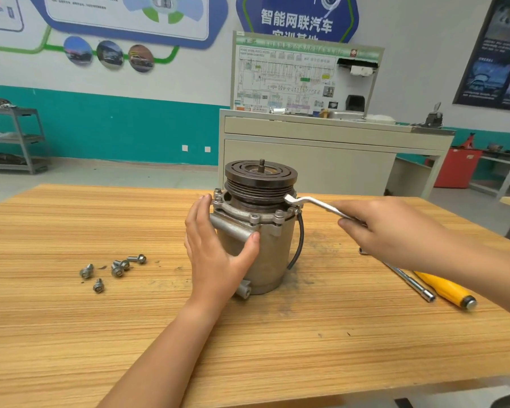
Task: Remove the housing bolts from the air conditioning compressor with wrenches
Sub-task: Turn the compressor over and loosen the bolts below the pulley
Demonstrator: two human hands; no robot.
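Compressor (274, 254), judged heavy and stiff, is braced by the flat left hand (215, 254); wrench (309, 201) is gripped by the right hand (395, 228).

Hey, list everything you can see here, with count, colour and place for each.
compressor: one, grey with dark pulley, upright mid-table
wrench: one, silver, head at the compressor's top flange
loose bolts: five, silver, table left of compressor
extension bar: one, chrome, table right
yellow-handled tool: one, yellow, beside the bar
table: one, wood-grain, foreground
training bench: one, beige, behind table
shelf rack: one, grey, far left
cabinet: one, red, far right
left hand: one, against compressor's left side
right hand: one, grips wrench handle
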